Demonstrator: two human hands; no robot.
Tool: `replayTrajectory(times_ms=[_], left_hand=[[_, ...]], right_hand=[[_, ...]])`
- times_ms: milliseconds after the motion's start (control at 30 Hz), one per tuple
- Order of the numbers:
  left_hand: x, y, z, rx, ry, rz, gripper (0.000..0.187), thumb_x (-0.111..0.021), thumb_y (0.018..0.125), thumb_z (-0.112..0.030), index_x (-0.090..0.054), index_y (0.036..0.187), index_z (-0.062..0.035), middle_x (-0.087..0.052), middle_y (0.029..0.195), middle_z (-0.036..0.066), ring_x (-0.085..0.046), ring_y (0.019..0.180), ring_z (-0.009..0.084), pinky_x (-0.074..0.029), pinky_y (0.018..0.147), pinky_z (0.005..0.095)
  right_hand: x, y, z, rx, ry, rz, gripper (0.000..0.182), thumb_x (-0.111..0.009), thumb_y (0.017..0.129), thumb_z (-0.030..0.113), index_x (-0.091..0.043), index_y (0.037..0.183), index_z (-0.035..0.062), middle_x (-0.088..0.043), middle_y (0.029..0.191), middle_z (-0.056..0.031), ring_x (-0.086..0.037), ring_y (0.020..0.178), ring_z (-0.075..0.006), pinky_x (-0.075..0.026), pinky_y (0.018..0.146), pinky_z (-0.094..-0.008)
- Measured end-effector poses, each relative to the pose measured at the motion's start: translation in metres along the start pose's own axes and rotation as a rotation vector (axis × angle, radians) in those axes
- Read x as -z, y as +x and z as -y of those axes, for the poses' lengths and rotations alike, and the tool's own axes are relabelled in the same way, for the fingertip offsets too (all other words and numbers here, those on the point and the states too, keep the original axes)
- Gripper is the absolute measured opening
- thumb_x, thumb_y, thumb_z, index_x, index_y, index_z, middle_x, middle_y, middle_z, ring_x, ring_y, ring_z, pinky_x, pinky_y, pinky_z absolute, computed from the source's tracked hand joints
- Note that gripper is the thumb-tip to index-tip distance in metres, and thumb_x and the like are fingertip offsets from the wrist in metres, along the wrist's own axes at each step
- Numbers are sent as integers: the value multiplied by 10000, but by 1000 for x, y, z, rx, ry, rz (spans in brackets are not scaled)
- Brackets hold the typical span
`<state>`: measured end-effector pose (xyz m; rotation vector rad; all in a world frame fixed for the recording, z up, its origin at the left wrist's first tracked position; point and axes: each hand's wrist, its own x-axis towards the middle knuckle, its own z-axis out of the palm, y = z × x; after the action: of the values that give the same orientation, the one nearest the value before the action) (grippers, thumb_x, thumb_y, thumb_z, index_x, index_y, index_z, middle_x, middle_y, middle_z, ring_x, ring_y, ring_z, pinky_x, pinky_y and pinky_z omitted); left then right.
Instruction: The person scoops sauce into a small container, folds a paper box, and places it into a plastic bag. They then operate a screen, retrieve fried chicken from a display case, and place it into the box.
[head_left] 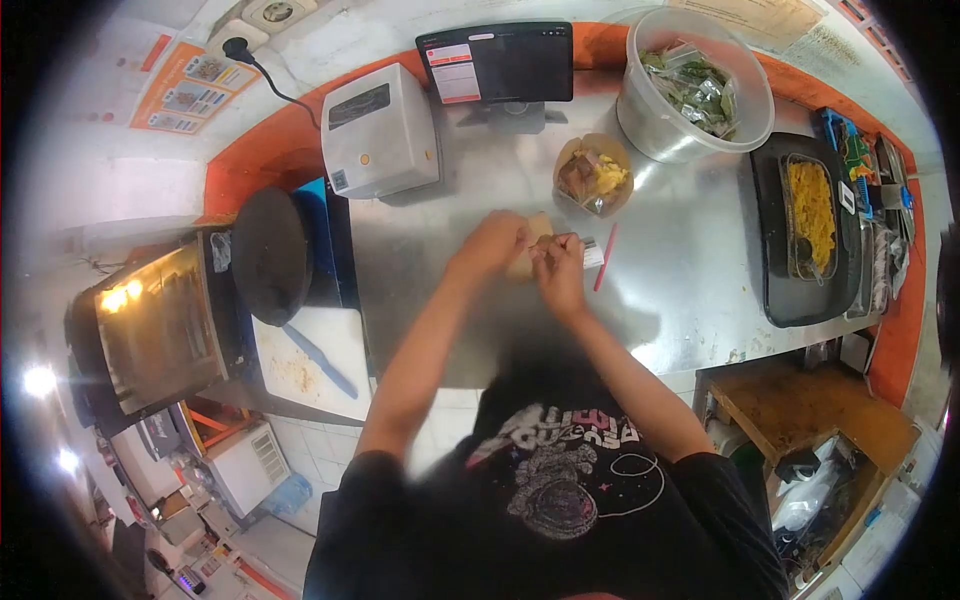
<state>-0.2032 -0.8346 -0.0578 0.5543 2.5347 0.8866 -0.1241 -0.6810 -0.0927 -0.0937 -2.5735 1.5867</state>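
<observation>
A small brown, paper-like packet [540, 225] lies between my two hands, partly covered by the fingers; its exact kind cannot be made out. My left hand [492, 243] is at its left side, fingers curled in and slightly blurred. My right hand [560, 268] pinches at the packet from the right, thumb and fingers close together. Beside my right hand is a white printed label [592, 256], and further right a pink-red stick [606, 258] lies on the steel counter. Beyond the hands stands an open kraft food box [575, 182] holding yellow and brown food.
On the steel counter [690, 270] stand a label printer [375, 140], a tablet [520, 65], a clear bucket [645, 120] of packed greens and a black tray [780, 290] bearing a container of yellow food [812, 215]. At left, a blue knife [322, 360] lies on a white cutting board [280, 365].
</observation>
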Motion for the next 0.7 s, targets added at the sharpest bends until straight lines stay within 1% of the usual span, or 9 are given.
replayTrajectory(times_ms=[67, 133, 267, 333, 400, 567, 633, 667, 700], left_hand=[[3, 1, -4, -8, 27, 10, 84, -664, 797, -51, -672, 871, -11, -678, 889, 195, -648, 866, 383, -513, 771, 429], [5, 4, -7, 53, 56, 45, 63, -652, 807, -58, -665, 852, -16, -682, 893, 191, -647, 871, 380, -508, 772, 442], [1, 0, -12, 47, 116, 44, 57, -641, 809, -65, -652, 846, -22, -671, 873, 187, -639, 850, 386, -499, 760, 460], [-3, -4, -6, 4, 68, -44, 69, -627, 821, -88, -639, 851, -26, -650, 862, 181, -620, 844, 395, -488, 758, 466], [-6, -8, -4, -4, 38, -70, 73, -618, 827, -91, -633, 862, -29, -635, 855, 179, -614, 846, 395, -483, 760, 463], [-3, -18, -15, -2, -44, -116, 87, -605, 845, -101, -613, 891, -27, -606, 853, 169, -603, 861, 389, -473, 764, 450], [-6, -21, -14, -39, -95, -124, 119, -614, 854, -116, -597, 940, -35, -591, 944, 160, -607, 892, 373, -469, 783, 452], [-7, -24, -13, -42, -95, -121, 119, -614, 854, -116, -597, 940, -35, -591, 944, 160, -607, 892, 373, -469, 783, 452], [-7, -28, -15, -37, -140, -116, 182, -636, 845, -125, -591, 1000, -40, -573, 1021, 164, -598, 946, 375, -470, 818, 449]], right_hand=[[-5, -1, -8, 1, -2, 3, 111, -686, 830, 77, -681, 922, 14, -509, 982, -161, -482, 962, -342, -401, 850, -432], [-6, 1, -9, 6, -4, 5, 113, -685, 830, 75, -679, 927, 16, -511, 979, -162, -482, 966, -343, -400, 851, -433], [4, 0, -2, 59, -9, -34, 120, -686, 828, 70, -679, 939, 27, -534, 956, -153, -508, 948, -347, -417, 842, -426], [8, 2, -2, 83, -5, -41, 130, -686, 825, 67, -679, 949, 31, -544, 953, -148, -519, 945, -347, -426, 839, -425], [9, 2, -4, 245, -107, 17, 158, -688, 816, 63, -674, 969, 30, -568, 969, -141, -540, 932, -347, -441, 835, -432], [11, 2, -3, 215, -129, 48, 174, -667, 822, 58, -663, 993, 29, -590, 980, -144, -553, 934, -353, -449, 832, -451], [13, 4, -6, 215, -173, 49, 172, -656, 828, 53, -658, 998, 28, -596, 969, -151, -558, 927, -359, -451, 827, -454], [14, 7, -11, 171, -153, 106, 174, -645, 831, 48, -650, 1004, 24, -600, 955, -160, -559, 924, -364, -453, 825, -458], [15, 8, -12, 125, -132, 165, 176, -635, 835, 43, -643, 1009, 19, -604, 942, -168, -561, 921, -369, -454, 822, -461]])
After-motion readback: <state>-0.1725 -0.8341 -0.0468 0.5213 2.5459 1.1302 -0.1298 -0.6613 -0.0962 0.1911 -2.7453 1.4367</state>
